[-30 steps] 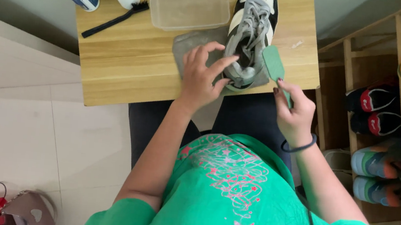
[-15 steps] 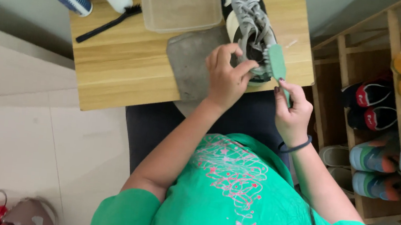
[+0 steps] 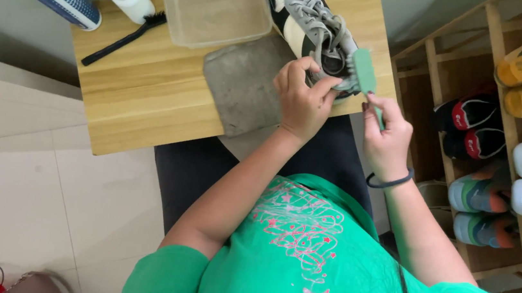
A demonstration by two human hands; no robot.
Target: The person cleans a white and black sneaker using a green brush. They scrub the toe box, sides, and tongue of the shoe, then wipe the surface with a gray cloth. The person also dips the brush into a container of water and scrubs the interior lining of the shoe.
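The left hand (image 3: 303,99) has its grip closed on the heel of the grey-laced sneaker (image 3: 315,26), which lies at the desk's (image 3: 143,95) two-o'clock corner, beside the grey cloth (image 3: 241,86). The right hand (image 3: 386,137) has its grip wrapped round the green brush (image 3: 365,73). Hard strokes could push the sneaker off the three-o'clock edge toward the shoe rack (image 3: 436,74). Open room lies at seven o'clock.
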